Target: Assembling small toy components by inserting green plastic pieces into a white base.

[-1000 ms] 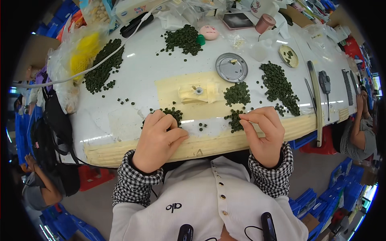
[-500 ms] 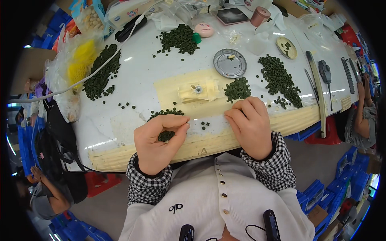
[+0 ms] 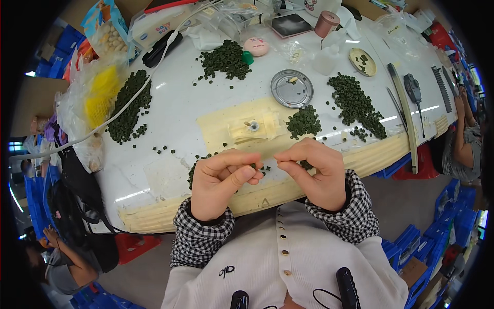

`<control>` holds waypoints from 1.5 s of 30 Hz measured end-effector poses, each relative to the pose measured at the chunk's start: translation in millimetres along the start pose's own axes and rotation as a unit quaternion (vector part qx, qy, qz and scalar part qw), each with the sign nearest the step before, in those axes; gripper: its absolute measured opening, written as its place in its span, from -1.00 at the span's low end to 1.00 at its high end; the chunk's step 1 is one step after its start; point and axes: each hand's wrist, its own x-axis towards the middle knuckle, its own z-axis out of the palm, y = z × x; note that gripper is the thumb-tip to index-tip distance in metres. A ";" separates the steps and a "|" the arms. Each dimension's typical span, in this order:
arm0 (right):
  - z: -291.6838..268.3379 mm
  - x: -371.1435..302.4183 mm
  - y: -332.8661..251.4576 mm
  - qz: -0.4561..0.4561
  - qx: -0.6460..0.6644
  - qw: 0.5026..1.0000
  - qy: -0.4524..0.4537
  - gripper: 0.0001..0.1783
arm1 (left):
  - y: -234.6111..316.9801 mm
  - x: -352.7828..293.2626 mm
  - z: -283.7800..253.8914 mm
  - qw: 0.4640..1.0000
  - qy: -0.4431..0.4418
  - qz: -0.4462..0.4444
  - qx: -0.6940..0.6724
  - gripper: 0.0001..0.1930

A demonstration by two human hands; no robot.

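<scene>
Both hands are raised over the near edge of the table, fingertips close together. My left hand (image 3: 218,180) has its fingers curled, and a small dark green piece (image 3: 252,166) shows between the thumb and fingers. My right hand (image 3: 320,175) is closed in a pinch; whatever is between its fingertips is too small to make out. Just beyond them a pale yellow taped block (image 3: 239,130) with a small metal fitting (image 3: 254,125) sits on a yellowish sheet (image 3: 211,116). A small heap of green pieces (image 3: 303,122) lies beside it. Another heap (image 3: 192,175) is partly hidden behind my left hand.
Larger heaps of dark green pieces lie at the left (image 3: 128,110), back (image 3: 225,61) and right (image 3: 352,100). A round metal lid (image 3: 292,98) stands mid-table. A long strip (image 3: 404,108), tweezers (image 3: 396,105) and a comb-like tool (image 3: 441,87) lie right. A white cable (image 3: 136,80) crosses the left.
My hands have come closer together, the left moving right and the right slightly left. A dark green piece now shows in my left fingers. The view has shifted a little.
</scene>
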 end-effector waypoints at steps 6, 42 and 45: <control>12.2 -1.1 6.4 0.065 0.256 0.964 -0.028 -0.78 | -0.5 -0.6 -1.7 0.998 0.001 -0.016 -0.069 -0.87; 28.4 -7.2 5.5 0.042 0.183 0.982 0.020 -0.72 | -7.7 -4.5 -2.4 0.999 0.007 0.049 0.002 -0.85; 30.7 -6.3 3.5 0.052 0.243 0.968 0.021 -0.71 | -9.6 -4.1 -3.1 0.997 -0.001 0.072 0.008 -0.85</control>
